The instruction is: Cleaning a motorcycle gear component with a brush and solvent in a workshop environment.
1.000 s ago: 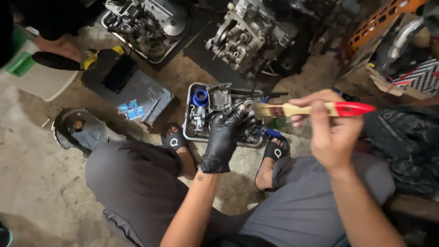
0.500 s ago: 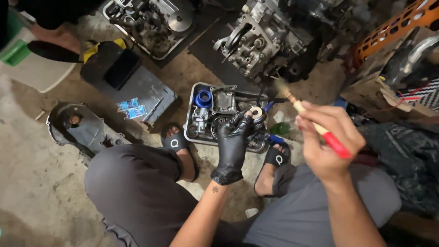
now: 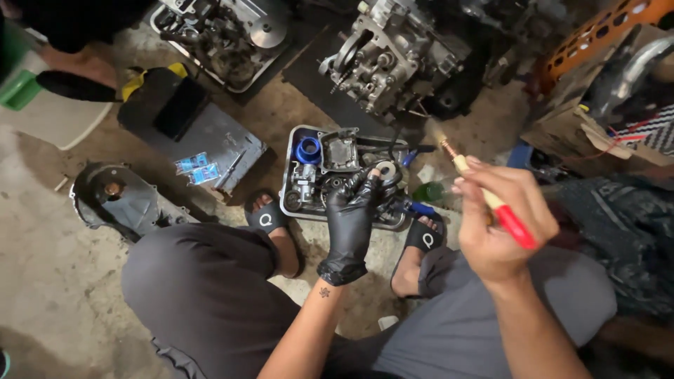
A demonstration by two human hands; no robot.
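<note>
Item, left hand [image 3: 351, 214]: black-gloved, reaching down to the far middle of the scene, fingers closed on a small round metal part [image 3: 385, 170] held just over the metal tray [image 3: 288, 189]; a second ago the same hand gripped at the same spot, so the part has stayed put. Item, right hand [image 3: 502, 224]: bare, fist clamped on the red handle of a paintbrush [image 3: 484, 196]. Change noted: a second ago the brush lay level, bristles pointing left at the gloved hand; now it stands tilted, handle near and right, pale ferrule and bristles swung up and far, near the round part but apart from it. Judgement: the brushing stroke looks paused or between passes, with the part kept ready for more cleaning. Item, tray: on the floor between the person's two sandalled feet, holding a blue ring [image 3: 307, 149], a square grey cover and assorted dark engine pieces. Item, engine block [image 3: 393, 56]: far, just beyond the tray, on a dark mat. Item, second tray of parts [image 3: 225, 35]: far left. Item, grey casing [image 3: 116, 200]: left on the floor. Item, dark flat box [image 3: 189, 126] with small blue packets: between casing and tray. Item, green bottle [image 3: 432, 189]: right of the tray, partly behind the brush.
</note>
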